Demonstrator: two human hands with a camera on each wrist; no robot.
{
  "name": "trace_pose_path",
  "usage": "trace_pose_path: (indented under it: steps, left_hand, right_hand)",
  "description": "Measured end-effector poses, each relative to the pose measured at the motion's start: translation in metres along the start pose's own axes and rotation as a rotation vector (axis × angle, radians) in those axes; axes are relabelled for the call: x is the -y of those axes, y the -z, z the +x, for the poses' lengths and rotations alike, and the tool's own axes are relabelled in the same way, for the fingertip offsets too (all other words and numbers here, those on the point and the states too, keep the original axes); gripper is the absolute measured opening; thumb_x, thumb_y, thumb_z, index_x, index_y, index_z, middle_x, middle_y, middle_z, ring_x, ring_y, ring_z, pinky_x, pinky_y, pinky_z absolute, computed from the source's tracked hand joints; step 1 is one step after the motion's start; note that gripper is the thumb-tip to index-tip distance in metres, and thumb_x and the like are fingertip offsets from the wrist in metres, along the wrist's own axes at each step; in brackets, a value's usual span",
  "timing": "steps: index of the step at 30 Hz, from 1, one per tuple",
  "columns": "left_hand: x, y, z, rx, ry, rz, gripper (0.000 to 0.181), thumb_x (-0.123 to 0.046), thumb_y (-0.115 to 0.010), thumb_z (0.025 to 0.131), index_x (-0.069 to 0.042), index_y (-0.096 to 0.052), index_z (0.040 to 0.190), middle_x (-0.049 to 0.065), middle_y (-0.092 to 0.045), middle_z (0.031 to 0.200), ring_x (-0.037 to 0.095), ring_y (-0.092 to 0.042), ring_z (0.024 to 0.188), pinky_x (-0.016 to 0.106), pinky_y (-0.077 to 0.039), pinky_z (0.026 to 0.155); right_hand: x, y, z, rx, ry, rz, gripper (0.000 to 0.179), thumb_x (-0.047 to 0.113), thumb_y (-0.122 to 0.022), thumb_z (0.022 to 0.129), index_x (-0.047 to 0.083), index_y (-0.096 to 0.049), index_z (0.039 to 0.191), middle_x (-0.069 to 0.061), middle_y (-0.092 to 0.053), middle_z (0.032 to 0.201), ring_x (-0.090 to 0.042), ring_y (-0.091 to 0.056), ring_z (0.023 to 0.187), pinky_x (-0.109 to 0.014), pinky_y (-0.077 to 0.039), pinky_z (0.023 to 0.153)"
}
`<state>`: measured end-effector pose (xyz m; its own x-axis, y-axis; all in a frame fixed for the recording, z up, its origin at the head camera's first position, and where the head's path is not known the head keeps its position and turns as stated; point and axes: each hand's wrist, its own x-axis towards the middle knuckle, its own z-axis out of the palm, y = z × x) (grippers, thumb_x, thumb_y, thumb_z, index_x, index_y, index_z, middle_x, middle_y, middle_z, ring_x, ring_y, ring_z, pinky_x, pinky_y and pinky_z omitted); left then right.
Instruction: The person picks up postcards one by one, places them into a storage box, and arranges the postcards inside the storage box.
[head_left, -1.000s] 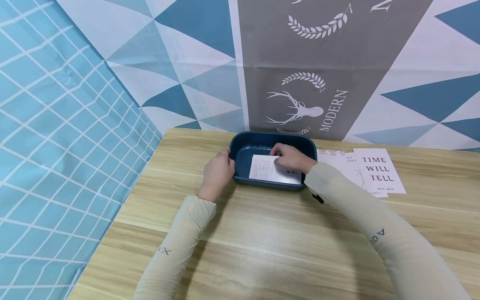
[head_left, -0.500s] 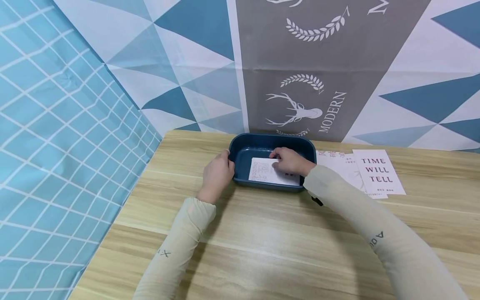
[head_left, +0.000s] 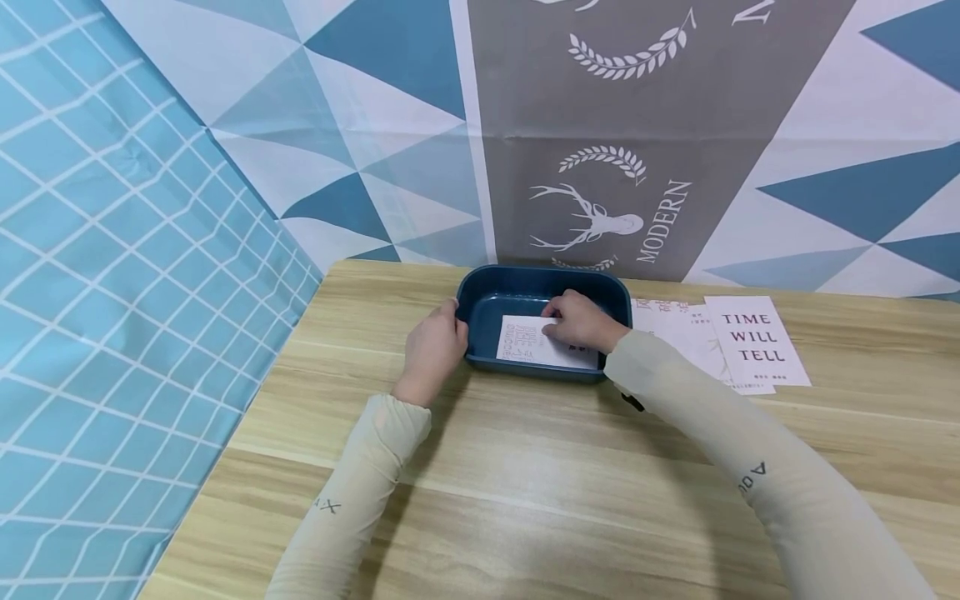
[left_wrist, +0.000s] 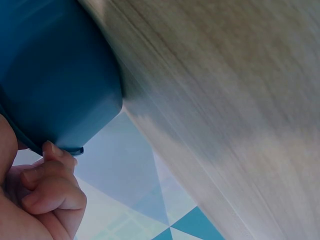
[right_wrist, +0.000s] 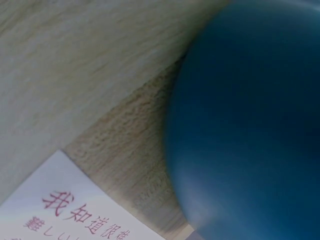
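Handling a white card (head_left: 534,343) inside a dark blue tray (head_left: 540,279), toward its near right part. Pinching the card's far edge with the right hand (head_left: 583,322), thumb over the printed face, and hiding the contact beneath. Clamping the tray's left rim with the left hand (head_left: 435,342), to the left of the pinch, apparently steadying it. Probably representing the step of seating or adjusting the card in the tray; not revealing whether setting down or lifting out. Calling next, by this judgement, for either loosening the pinch over the tray floor or raising the card past the rim, without tugging the tray.

Bringing the card's near edge close to the tray's near wall, bodyward of the pinch, and leaving little room there. Showing bare tray floor left of and beyond the pinch, seemingly suiting small slides. Backing the tray's far side closely with a patterned wall (head_left: 517,142). Displaying, right of the pinch and outside the tray, a TIME WILL TELL card (head_left: 757,342) overlapping printed paper (head_left: 678,329). Exposing a broad stretch of wooden table (head_left: 525,467) bodyward, offering the most room.
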<state>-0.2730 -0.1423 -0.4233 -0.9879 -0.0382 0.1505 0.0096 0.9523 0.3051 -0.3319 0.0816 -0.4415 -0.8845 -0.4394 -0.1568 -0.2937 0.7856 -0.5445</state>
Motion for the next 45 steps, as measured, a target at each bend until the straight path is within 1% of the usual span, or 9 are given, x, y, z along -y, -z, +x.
trace_pose_path:
  steps: [7, 13, 20, 25, 29, 31, 36, 41, 45]
  left_hand:
    - [-0.001, 0.0, -0.002, 0.008, 0.0, 0.002, 0.034, -0.016, -0.051, 0.092, -0.002, -0.055, 0.123, 0.016, -0.067, 0.107, 0.029, -0.066, 0.084, 0.044, -0.053, 0.075]
    - [-0.001, 0.001, -0.001, 0.007, 0.001, -0.003, 0.034, -0.016, -0.05, 0.093, -0.002, -0.055, 0.123, 0.015, -0.067, 0.108, 0.029, -0.066, 0.084, 0.044, -0.053, 0.074]
    - [-0.001, 0.001, 0.0, 0.003, -0.004, 0.006, 0.034, -0.017, -0.049, 0.092, -0.002, -0.055, 0.123, 0.015, -0.067, 0.108, 0.028, -0.066, 0.083, 0.044, -0.053, 0.073]
    - [-0.001, 0.0, 0.001, -0.001, -0.008, 0.004, 0.034, -0.016, -0.05, 0.092, -0.002, -0.055, 0.123, 0.016, -0.067, 0.107, 0.029, -0.066, 0.084, 0.044, -0.053, 0.074]
    - [0.0, -0.001, 0.0, 0.005, -0.005, 0.002, 0.035, -0.017, -0.051, 0.092, -0.001, -0.055, 0.123, 0.016, -0.066, 0.108, 0.028, -0.066, 0.085, 0.044, -0.053, 0.076]
    - [0.0, -0.001, 0.001, 0.011, 0.001, -0.002, 0.035, -0.017, -0.051, 0.093, -0.002, -0.055, 0.124, 0.016, -0.066, 0.11, 0.028, -0.066, 0.086, 0.044, -0.053, 0.077]
    - [0.0, -0.001, 0.001, 0.026, 0.014, -0.011, 0.036, -0.017, -0.05, 0.093, -0.001, -0.054, 0.126, 0.016, -0.065, 0.113, 0.028, -0.065, 0.088, 0.044, -0.053, 0.08]
    - [0.0, 0.0, 0.001, 0.035, 0.021, -0.013, 0.037, -0.018, -0.05, 0.093, -0.001, -0.053, 0.127, 0.017, -0.064, 0.115, 0.029, -0.065, 0.092, 0.044, -0.052, 0.083]
    - [0.0, 0.001, 0.001, 0.041, 0.021, -0.019, 0.038, -0.018, -0.049, 0.093, -0.001, -0.053, 0.127, 0.017, -0.064, 0.115, 0.029, -0.065, 0.091, 0.044, -0.052, 0.083]
  right_hand:
    - [0.001, -0.002, -0.004, -0.014, -0.012, -0.033, 0.032, 0.023, -0.063, 0.087, 0.004, -0.064, 0.114, -0.012, -0.055, 0.107, -0.023, -0.047, 0.093, -0.038, -0.042, 0.085]
    - [0.001, -0.001, -0.004, -0.041, 0.02, -0.064, 0.031, 0.024, -0.065, 0.086, 0.005, -0.066, 0.11, -0.01, -0.055, 0.1, -0.022, -0.047, 0.088, -0.035, -0.042, 0.078]
    - [0.0, 0.001, -0.004, -0.039, 0.015, -0.057, 0.031, 0.026, -0.065, 0.086, 0.006, -0.067, 0.11, -0.01, -0.055, 0.099, -0.022, -0.048, 0.088, -0.035, -0.041, 0.076]
    - [0.001, 0.003, -0.006, -0.044, -0.01, -0.026, 0.032, 0.028, -0.06, 0.089, 0.005, -0.063, 0.112, -0.011, -0.054, 0.098, -0.022, -0.05, 0.084, -0.034, -0.043, 0.072]
    - [0.004, 0.007, -0.009, -0.072, -0.034, -0.005, 0.029, 0.028, -0.054, 0.092, 0.006, -0.061, 0.11, -0.01, -0.052, 0.096, -0.021, -0.051, 0.077, -0.032, -0.043, 0.066]
    - [0.006, 0.01, -0.012, -0.094, -0.034, -0.007, 0.027, 0.027, -0.053, 0.093, 0.006, -0.061, 0.108, -0.009, -0.052, 0.094, -0.021, -0.05, 0.075, -0.032, -0.042, 0.065]
    - [0.008, 0.02, -0.018, -0.144, -0.014, -0.017, 0.026, 0.025, -0.052, 0.093, 0.004, -0.062, 0.105, -0.01, -0.054, 0.092, -0.022, -0.048, 0.077, -0.034, -0.041, 0.067]
    - [0.004, 0.029, -0.023, -0.181, -0.011, -0.023, 0.024, 0.024, -0.051, 0.092, 0.005, -0.063, 0.102, -0.009, -0.054, 0.089, -0.022, -0.048, 0.08, -0.033, -0.041, 0.07]
    - [0.0, 0.037, -0.027, -0.222, -0.012, -0.024, 0.023, 0.024, -0.052, 0.091, 0.005, -0.063, 0.1, -0.009, -0.054, 0.086, -0.022, -0.048, 0.077, -0.032, -0.04, 0.067]
